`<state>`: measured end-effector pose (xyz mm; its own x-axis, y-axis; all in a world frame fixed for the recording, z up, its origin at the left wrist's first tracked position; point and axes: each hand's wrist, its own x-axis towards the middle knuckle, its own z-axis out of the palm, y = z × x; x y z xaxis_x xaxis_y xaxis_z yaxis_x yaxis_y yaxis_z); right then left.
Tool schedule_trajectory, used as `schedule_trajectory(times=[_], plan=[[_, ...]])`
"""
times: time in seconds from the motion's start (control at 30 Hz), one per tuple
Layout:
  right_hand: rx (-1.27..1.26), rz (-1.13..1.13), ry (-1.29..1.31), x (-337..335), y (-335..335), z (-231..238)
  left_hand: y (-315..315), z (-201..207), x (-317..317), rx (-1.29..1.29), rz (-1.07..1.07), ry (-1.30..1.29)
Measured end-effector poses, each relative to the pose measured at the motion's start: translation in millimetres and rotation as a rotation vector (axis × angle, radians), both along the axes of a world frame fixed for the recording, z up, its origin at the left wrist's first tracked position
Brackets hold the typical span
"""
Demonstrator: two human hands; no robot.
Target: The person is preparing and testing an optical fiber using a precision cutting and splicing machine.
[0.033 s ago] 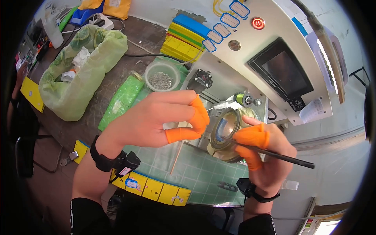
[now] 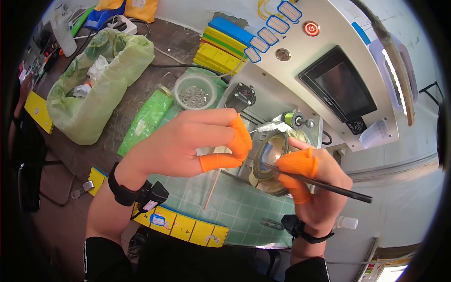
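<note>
My right hand (image 2: 317,178), with orange finger cots, grips black tweezers (image 2: 338,189) between thumb and fingers. Their thin tip lies by a round metal-rimmed glass piece (image 2: 261,175) on the machine. To its left, my left hand (image 2: 202,141) is held bent, its orange-capped thumb and fingertips pressed together. Whatever they pinch is hidden behind the fingers. A thin wooden stick (image 2: 212,190) slants down from beneath that hand. Just behind the hand stands a round translucent tub (image 2: 177,84) of small silvery metal pieces.
The pale machine housing (image 2: 300,61) with a dark screen (image 2: 336,87) rises at the right. A green spool (image 2: 294,120) sits behind the glass piece. Yellow blocks (image 2: 216,55), a green packet (image 2: 145,123) and a bag-lined bin (image 2: 80,117) stand leftward. Small snips (image 2: 272,223) lie near the front edge.
My right hand and the tweezers have shifted slightly to the left. My left hand stays nearly in place.
</note>
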<state>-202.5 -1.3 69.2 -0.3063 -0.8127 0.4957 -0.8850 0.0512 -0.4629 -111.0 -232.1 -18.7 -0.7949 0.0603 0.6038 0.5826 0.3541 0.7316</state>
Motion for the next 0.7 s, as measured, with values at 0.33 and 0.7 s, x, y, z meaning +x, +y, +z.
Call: schedule_trajectory(times=[0.33, 0.7], plan=[[0.003, -0.003, 0.036, 1, -8, -10, -1, -4, -2, 0.0, -0.008, 0.044], [-0.013, 0.004, 0.049, 0, -8, -11, -2, -4, -2, 0.004, -0.006, 0.078]])
